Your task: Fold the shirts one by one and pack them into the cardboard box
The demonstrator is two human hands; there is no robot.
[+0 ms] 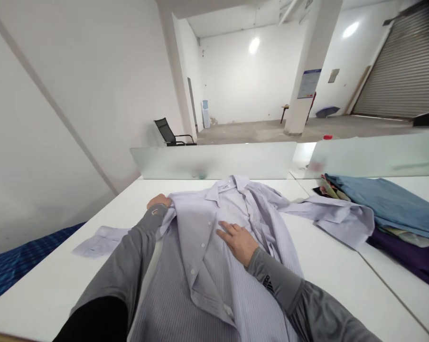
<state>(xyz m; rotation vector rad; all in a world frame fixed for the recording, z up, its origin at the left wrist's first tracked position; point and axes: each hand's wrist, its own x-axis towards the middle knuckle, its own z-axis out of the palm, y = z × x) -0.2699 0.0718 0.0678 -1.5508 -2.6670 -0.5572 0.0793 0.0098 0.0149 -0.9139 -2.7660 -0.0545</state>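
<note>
White tabletop (328,266) held an open-fronted, striped lilac dress shirt (218,266), spread out.
Right hand (238,241) rested on it, fingers loosely spread; left hand (159,201) curled at one shoulder, grip unclear. Stacked clothes (396,199) lay to the right; beyond stood a frosted divider (232,160).

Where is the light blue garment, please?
In the head view, the light blue garment lies at right, piled over purple cloth, beside the shirt's sleeve.
</note>
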